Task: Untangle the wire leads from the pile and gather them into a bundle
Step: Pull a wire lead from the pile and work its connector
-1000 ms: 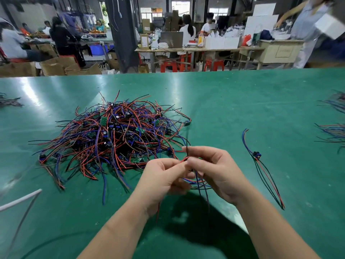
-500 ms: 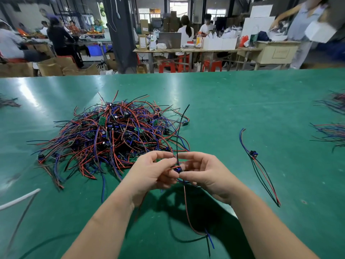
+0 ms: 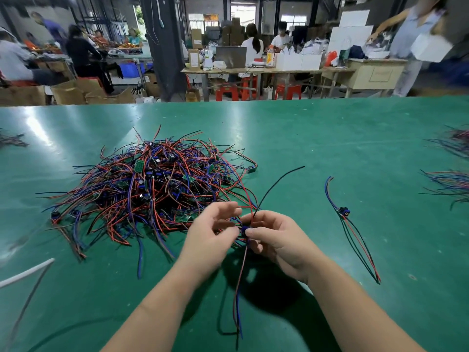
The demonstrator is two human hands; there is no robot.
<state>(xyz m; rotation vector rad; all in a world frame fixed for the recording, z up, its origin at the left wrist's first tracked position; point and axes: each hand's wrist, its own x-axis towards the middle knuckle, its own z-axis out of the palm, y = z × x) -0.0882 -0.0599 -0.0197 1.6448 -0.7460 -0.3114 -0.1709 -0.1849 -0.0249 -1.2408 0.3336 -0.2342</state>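
Wire leads (image 3: 152, 194) lie in a red, blue and black tangle on the green bench (image 3: 330, 138), left of centre. Just right of that heap, my left hand (image 3: 210, 237) has its fingers loosely curled; I cannot tell if it grips. My right hand (image 3: 276, 240) pinches one lead (image 3: 244, 230) at its blue end, tails hanging toward me. Farther right, a separate lead (image 3: 355, 232) lies alone.

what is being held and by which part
The right hand pinches a red, blue and black wire lead at its small blue middle block; the grip of the left hand is unclear.
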